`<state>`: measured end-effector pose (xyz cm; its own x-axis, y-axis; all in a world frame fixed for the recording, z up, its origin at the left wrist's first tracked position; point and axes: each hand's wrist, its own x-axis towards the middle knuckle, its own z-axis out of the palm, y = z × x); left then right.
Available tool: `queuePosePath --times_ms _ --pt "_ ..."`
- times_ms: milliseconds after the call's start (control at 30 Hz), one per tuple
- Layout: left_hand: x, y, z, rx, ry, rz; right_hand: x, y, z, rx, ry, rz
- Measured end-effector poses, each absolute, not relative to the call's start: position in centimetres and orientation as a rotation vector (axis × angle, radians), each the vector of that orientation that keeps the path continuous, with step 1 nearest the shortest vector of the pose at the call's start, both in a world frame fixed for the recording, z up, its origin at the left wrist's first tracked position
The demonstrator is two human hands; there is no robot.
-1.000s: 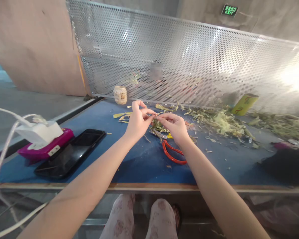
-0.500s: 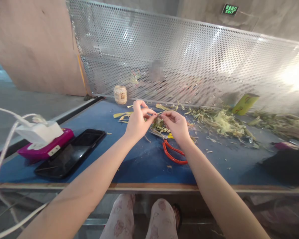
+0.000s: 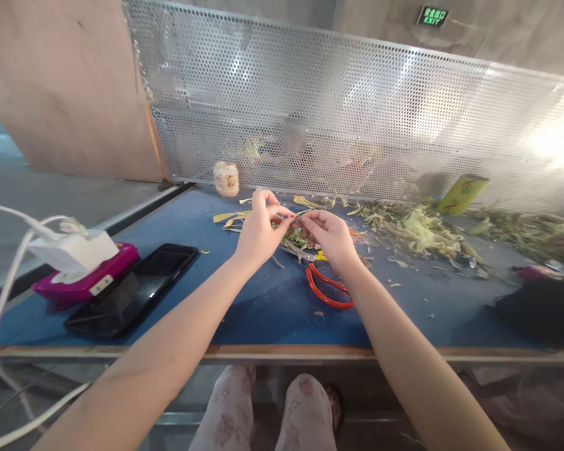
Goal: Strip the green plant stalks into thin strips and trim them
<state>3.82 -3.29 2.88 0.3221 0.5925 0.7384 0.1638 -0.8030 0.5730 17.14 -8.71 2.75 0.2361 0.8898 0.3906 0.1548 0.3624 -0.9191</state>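
Observation:
My left hand (image 3: 262,227) and my right hand (image 3: 329,237) meet over the blue table, fingertips pinched close together. What lies between them is too small and too covered to make out; it may be a thin strand. Under the fingers is a small heap of dried plant scraps (image 3: 297,238). A pair of scissors with red handles (image 3: 329,302) lies beneath my right hand and wrist, blades pointing left. Pale yellow dried strips (image 3: 230,217) rest to the left of my left hand.
A twine roll (image 3: 226,179) stands at the back. At left lie a black phone (image 3: 136,288) and a magenta power strip (image 3: 82,285) with a white plug. Dried plant material (image 3: 418,232) and a yellow-green packet (image 3: 463,194) sit at right, before a perforated metal screen (image 3: 282,81).
My hands stay almost in place, fingertips still together. My right fingers have shifted very slightly left. Nothing on the table has visibly moved.

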Motion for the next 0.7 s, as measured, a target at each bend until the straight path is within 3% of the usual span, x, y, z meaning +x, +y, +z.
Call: queuePosePath --times_ms 700 --pt "4.42 -2.81 2.12 2.017 0.470 1.500 16.47 -9.14 2.94 -1.024 -1.203 0.819"
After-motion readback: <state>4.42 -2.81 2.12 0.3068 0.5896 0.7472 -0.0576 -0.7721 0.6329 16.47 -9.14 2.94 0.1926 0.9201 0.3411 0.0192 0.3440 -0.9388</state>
